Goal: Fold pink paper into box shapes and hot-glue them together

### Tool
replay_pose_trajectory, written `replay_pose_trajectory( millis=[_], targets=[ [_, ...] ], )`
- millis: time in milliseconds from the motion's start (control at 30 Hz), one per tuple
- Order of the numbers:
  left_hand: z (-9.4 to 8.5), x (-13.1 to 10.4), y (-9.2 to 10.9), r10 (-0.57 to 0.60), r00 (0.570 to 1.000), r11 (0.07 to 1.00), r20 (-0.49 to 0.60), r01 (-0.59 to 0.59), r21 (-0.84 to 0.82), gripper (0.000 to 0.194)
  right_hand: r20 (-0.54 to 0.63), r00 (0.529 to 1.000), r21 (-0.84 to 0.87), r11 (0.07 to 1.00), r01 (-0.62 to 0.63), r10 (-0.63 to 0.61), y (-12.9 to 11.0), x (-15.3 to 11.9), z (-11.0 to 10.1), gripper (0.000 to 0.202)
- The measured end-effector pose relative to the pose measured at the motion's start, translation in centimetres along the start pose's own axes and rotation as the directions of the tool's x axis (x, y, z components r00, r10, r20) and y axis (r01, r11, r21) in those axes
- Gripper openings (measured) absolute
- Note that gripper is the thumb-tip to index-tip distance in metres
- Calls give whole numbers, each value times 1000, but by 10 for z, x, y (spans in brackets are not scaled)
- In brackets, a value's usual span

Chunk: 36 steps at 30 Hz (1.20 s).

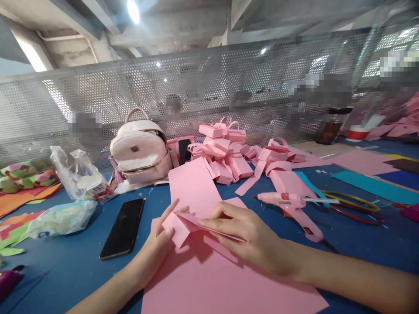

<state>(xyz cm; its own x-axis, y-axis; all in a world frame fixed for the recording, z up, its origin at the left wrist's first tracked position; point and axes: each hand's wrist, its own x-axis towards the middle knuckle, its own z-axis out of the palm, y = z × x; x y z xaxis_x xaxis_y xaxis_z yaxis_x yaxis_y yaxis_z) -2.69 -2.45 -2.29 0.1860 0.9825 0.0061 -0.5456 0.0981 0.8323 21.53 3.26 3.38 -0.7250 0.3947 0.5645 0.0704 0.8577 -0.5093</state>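
Observation:
A folded pink paper piece (182,230) is held between both hands above large pink sheets (225,285). My left hand (157,246) grips its left side, with the thumb on the near face and fingers behind. From the right, my right hand (250,233) pinches the paper's long flap, fingers bent over it. Part of the paper is hidden by the fingers. Just right of my right hand lies a pink glue gun (290,200). A black phone (123,227) rests to the left of my left hand.
Behind stand a pale backpack (140,150) and a pile of pink paper boxes (225,150). Scissors (356,205) lie at the right on the blue table (78,270). Plastic bags (63,218) are at the left. A perforated metal screen (203,83) closes off the back.

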Motion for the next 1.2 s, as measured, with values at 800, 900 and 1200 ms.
replay_pose_trajectory(
  millis=[800,900,1200],
  targets=[
    [-2,-8,4,41,999,982,20,-44,186,65,-37,993,-41,993,107,-109,-7,-4,11,32],
    [2,-10,3,25,999,990,30,-29,135,61,-48,994,-24,995,102,-103,-8,-5,12,33],
    [5,-10,0,12,999,997,29,-14,70,59,-43,995,1,996,89,-89,-9,-4,16,34]
  ],
)
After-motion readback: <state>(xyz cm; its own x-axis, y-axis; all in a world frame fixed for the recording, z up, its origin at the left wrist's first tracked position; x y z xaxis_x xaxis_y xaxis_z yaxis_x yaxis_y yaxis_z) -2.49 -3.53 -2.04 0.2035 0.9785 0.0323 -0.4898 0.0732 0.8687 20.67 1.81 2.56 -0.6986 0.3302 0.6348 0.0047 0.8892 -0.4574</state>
